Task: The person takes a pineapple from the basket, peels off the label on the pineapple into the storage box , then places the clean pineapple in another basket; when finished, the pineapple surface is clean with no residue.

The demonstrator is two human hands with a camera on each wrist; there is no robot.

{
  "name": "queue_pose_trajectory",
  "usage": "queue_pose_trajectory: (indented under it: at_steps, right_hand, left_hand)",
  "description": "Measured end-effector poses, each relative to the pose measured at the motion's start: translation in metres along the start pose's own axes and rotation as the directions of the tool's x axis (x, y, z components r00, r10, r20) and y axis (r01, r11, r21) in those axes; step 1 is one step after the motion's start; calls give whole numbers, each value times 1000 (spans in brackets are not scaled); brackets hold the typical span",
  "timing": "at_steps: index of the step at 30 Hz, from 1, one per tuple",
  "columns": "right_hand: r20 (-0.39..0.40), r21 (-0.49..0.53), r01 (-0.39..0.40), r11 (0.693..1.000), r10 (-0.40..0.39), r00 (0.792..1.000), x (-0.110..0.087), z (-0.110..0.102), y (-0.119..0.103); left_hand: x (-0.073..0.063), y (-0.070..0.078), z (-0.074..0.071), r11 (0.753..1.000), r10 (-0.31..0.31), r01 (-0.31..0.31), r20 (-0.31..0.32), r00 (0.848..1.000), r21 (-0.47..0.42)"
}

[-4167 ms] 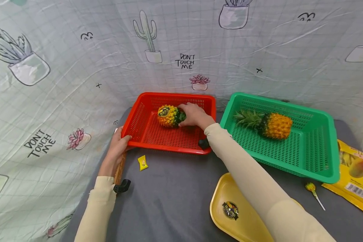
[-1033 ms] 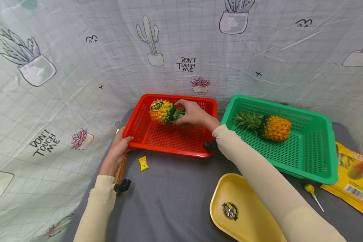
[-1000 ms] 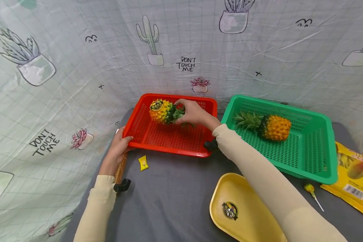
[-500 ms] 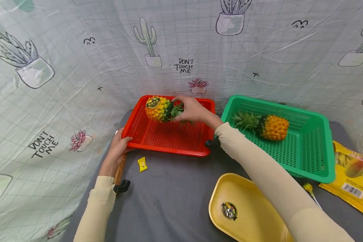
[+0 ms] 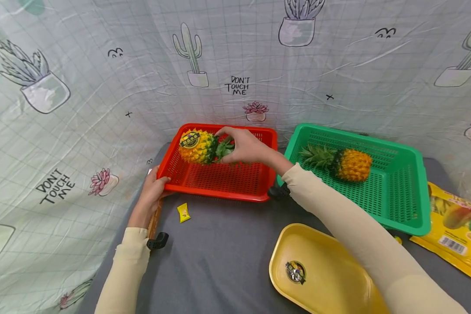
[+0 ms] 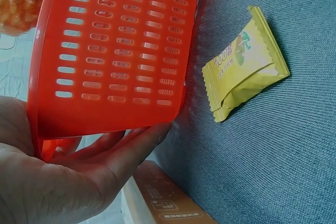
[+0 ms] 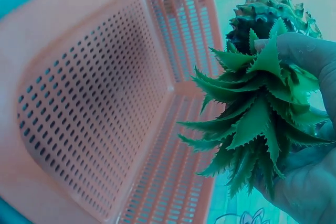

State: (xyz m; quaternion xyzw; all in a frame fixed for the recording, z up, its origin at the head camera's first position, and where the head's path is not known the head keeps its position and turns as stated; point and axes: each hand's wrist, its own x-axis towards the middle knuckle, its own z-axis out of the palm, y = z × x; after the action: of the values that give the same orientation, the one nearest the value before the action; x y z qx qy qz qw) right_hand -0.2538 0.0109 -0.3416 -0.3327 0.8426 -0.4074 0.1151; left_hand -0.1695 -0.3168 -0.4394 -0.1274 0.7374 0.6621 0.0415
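Observation:
A pineapple [image 5: 198, 147] with a black label on its yellow-orange body is held over the left part of the red basket [image 5: 220, 194]. My right hand [image 5: 245, 146] grips it by the green leafy crown [image 7: 257, 108], the body pointing left. At the basket's front left corner, my left hand [image 5: 153, 187] holds the rim, thumb on top and fingers underneath, as the left wrist view shows. A small yellow wrapped candy [image 6: 244, 66] lies on the grey cloth just in front of the basket.
A green basket [image 5: 396, 226] with a second pineapple [image 5: 353, 165] stands to the right. Nearer are a yellow tray [image 5: 318, 279], partly under the right sleeve, and a yellow mango-print bag [image 5: 451, 226]. An orange-brown box [image 6: 163, 198] lies beneath the left hand. A printed cloth hangs behind.
The right hand has lifted the pineapple from the red basket's floor and carried it left and up. The left hand has stayed on the rim. The view has shifted slightly.

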Motion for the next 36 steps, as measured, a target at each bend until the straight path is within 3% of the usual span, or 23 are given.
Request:
queue_pose_trajectory:
  at_steps: [11, 30, 36]
  right_hand:
    - [54, 10, 55, 998, -55, 997, -22, 6, -11]
    - [65, 28, 119, 992, -121, 991, -56, 17, -25]
    - [81, 26, 162, 987, -163, 983, -64, 23, -30]
  left_hand:
    - [2, 0, 1, 999, -13, 14, -24, 1000, 35]
    - [0, -5, 0, 999, -10, 12, -33, 999, 33]
    - [-1, -5, 0, 999, 19, -18, -24, 1000, 41]
